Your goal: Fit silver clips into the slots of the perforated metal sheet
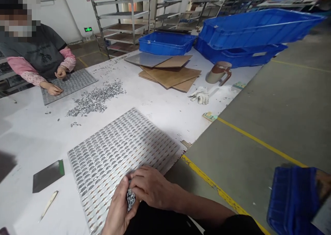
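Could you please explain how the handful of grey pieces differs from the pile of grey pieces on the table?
Place: the handful is cupped in the left hand; the pile spreads loosely over the white table.
Amount: the handful is small, the pile much larger.
Contact: the right hand has its fingers at the handful, while no hand touches the pile.
Both consist of small, shiny grey pieces.

- Grey panel (113, 174) lay flat, rows of pointed-oval pieces (103, 149) filling its far-left part, nearer rows showing brownish spots.
- Small shiny pellets (130, 198) were held bunched together at the panel's near edge.
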### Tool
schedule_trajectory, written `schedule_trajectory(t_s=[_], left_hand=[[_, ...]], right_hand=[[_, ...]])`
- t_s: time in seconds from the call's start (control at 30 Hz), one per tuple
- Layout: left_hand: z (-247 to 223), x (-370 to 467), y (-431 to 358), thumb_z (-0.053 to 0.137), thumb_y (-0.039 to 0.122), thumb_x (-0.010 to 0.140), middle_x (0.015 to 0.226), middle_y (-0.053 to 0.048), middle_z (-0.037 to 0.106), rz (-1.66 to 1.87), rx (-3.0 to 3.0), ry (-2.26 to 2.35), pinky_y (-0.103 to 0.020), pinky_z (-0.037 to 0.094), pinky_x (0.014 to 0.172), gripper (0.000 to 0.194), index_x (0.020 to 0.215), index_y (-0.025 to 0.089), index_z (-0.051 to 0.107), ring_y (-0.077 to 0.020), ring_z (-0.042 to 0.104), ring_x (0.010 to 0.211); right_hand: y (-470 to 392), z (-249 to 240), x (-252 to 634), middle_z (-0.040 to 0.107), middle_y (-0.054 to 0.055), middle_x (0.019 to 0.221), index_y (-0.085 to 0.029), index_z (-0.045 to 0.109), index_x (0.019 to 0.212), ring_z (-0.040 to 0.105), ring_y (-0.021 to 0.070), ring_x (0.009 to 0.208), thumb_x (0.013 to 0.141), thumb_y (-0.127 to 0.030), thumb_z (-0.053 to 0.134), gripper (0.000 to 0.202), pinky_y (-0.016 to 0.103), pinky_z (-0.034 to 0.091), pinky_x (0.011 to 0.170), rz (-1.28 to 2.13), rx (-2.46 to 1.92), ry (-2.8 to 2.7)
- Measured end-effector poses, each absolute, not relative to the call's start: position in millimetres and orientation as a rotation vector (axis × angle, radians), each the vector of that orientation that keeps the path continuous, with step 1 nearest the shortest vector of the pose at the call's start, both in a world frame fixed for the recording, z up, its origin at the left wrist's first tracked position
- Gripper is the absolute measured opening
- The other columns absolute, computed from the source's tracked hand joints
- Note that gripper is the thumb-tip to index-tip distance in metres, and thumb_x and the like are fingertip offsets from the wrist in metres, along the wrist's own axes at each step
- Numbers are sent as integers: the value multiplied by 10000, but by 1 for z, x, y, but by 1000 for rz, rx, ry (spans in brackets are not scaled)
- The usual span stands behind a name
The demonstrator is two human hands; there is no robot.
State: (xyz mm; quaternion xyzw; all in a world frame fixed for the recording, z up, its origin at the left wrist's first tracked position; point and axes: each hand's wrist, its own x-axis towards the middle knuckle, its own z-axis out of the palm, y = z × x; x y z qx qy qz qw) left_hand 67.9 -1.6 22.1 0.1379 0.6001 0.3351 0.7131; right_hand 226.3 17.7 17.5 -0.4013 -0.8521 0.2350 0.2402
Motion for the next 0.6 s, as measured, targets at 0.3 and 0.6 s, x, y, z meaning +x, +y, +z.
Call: schedule_trajectory(t_s=[0.3, 0.6], left_hand=[[20, 57, 5, 833, 393, 701, 860, 8, 640, 741, 251, 1200, -133, 390, 448, 314, 880, 215, 647, -75, 571, 609], [3, 49, 0, 715, 395, 826, 779, -20, 605, 671, 475, 1072, -150, 281, 457, 273, 1002, 187, 701, -58, 427, 551]], right_hand=[[27, 17, 229, 575, -1, 725, -194, 591, 774, 546, 131, 707, 907, -179, 516, 154, 239, 426, 680, 739, -1066, -1967], [112, -24, 302, 597, 6, 676, -188, 555, 707, 517, 142, 620, 845, -176, 478, 158, 241, 354, 588, 555, -1845, -1675]])
